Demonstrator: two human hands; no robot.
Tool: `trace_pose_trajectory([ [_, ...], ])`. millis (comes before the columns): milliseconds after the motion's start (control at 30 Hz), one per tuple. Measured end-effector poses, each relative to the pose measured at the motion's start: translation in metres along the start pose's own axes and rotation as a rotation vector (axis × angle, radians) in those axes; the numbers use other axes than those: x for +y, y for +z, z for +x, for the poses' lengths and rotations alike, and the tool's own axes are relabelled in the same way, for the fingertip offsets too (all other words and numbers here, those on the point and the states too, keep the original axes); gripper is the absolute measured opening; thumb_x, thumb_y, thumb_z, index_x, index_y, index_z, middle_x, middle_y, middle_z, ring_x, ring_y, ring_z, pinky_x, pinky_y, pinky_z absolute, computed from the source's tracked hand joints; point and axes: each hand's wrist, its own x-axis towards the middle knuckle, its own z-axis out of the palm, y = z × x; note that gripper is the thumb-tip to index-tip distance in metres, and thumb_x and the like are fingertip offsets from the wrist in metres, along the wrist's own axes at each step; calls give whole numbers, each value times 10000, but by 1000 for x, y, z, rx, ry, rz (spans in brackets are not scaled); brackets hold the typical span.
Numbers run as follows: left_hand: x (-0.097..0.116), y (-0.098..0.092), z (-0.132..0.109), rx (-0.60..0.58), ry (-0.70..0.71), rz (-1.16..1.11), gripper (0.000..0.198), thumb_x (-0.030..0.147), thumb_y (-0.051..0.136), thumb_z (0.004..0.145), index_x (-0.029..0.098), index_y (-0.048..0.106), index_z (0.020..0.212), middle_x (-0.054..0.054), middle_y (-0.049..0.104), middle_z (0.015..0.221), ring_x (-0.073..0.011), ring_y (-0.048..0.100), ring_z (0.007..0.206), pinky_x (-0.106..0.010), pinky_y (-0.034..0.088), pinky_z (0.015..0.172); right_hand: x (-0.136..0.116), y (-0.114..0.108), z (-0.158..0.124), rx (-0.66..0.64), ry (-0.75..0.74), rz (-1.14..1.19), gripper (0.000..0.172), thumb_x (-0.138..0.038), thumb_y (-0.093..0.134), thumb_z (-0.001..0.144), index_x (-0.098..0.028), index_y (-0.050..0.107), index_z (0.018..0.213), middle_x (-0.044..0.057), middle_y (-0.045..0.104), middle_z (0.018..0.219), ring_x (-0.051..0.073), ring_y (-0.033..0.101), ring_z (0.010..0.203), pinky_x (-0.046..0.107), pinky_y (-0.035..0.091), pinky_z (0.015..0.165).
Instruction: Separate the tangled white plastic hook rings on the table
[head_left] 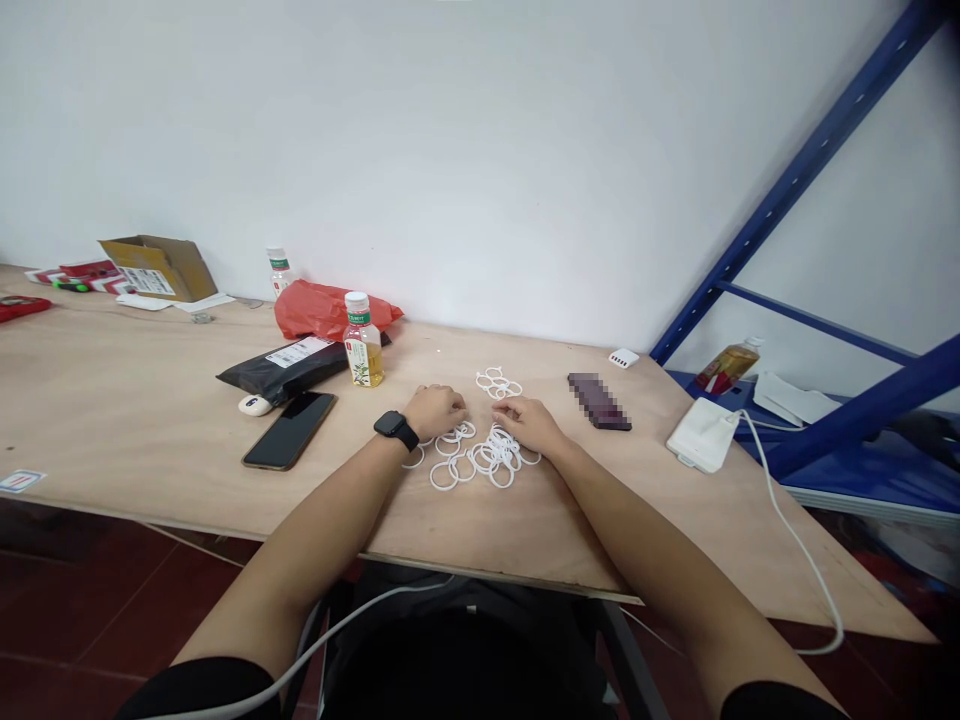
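Observation:
Thin white plastic rings point(496, 458) lie in a loose, overlapping pile on the wooden table in front of me. Some of the rings spread to the left, under and below my left hand point(436, 408). Its fingers are curled, and what they hold, if anything, is hidden. Just across a small gap, my right hand point(529, 424) rests at the pile's upper right edge. The fingertips of that hand are drawn together by the rings, and I cannot make out what is between them. Behind both hands lies a small flat group of linked white rings point(499, 382).
To the left are a black phone point(290, 430), a black parcel bag point(281, 368), a drink bottle point(364, 345) and a red plastic bag point(315, 308). At right lie a pixelated dark object point(598, 402) and a white power bank point(703, 435) with a cable. A blue metal frame point(795, 170) stands beyond.

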Motion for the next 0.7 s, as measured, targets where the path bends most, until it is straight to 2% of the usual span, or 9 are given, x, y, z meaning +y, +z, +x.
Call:
trace_pose_trajectory([
  [133, 2, 1, -1, -36, 12, 22, 280, 418, 520, 833, 236, 729, 871, -57, 713, 961, -232, 623, 921, -343, 424, 843, -1, 1, -1, -85, -11, 1, 175, -297, 599, 846, -237, 726, 950, 20, 735, 894, 162, 647, 770, 258, 463, 680],
  [300, 6, 1, 0, -45, -20, 54, 275, 344, 471, 865, 213, 712, 844, -75, 707, 967, -241, 619, 932, -367, 414, 847, 2, 1, -2, -92, 35, 11, 178, -312, 593, 849, -245, 730, 941, 10, 733, 861, 162, 643, 763, 249, 453, 669],
  [400, 6, 1, 1, -48, -52, 42, 296, 355, 445, 891, 208, 702, 892, -79, 705, 992, -245, 615, 953, -375, 409, 857, 0, 0, -1, -82, 78, -12, 183, -346, 602, 848, -252, 733, 934, 8, 732, 828, 170, 646, 755, 249, 447, 652],
  [533, 4, -1, 1, -49, -72, 14, 355, 376, 387, 919, 226, 702, 984, -74, 709, 1039, -234, 605, 981, -377, 393, 889, -8, -1, 3, -16, 88, -9, 214, -383, 623, 836, -247, 727, 966, 20, 734, 890, 178, 649, 801, 261, 451, 681],
  [700, 7, -9, -3, -96, -32, 64, 337, 393, 441, 856, 245, 735, 925, -67, 689, 1121, -270, 573, 1053, -437, 341, 940, -18, 2, 5, -38, 58, 73, 222, -365, 642, 820, -225, 725, 970, 29, 734, 919, 166, 647, 807, 261, 459, 702],
])
